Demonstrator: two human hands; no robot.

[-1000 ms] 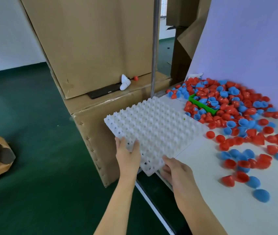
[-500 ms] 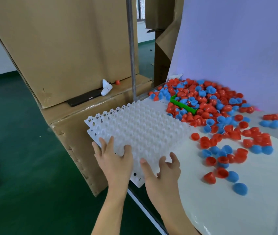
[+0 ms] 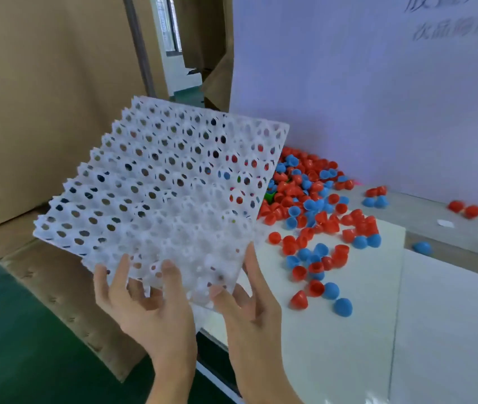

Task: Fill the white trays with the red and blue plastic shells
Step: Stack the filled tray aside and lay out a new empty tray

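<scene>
A white perforated tray (image 3: pixel 167 185) is lifted off the table and tilted steeply, its far edge raised. My left hand (image 3: pixel 147 304) and my right hand (image 3: pixel 249 304) hold its near edge, fingers spread on its lower cells. None of its cells holds a shell. Beyond the tray lies a heap of red and blue shells (image 3: pixel 307 191), partly hidden by it, and several loose shells (image 3: pixel 313 269) are scattered on the white table (image 3: pixel 348 339).
A big cardboard box (image 3: pixel 42 97) stands at the left, on another box (image 3: pixel 57 275), with a metal pole (image 3: pixel 141 45) beside it. A pale board (image 3: pixel 377 97) backs the table. A green scoop (image 3: pixel 269 196) peeks from the heap. Green floor (image 3: pixel 13 345) lies below left.
The tray lay flat over the table's corner with both hands on its near edge. Now both hands have raised it and tipped its far edge up toward the camera.
</scene>
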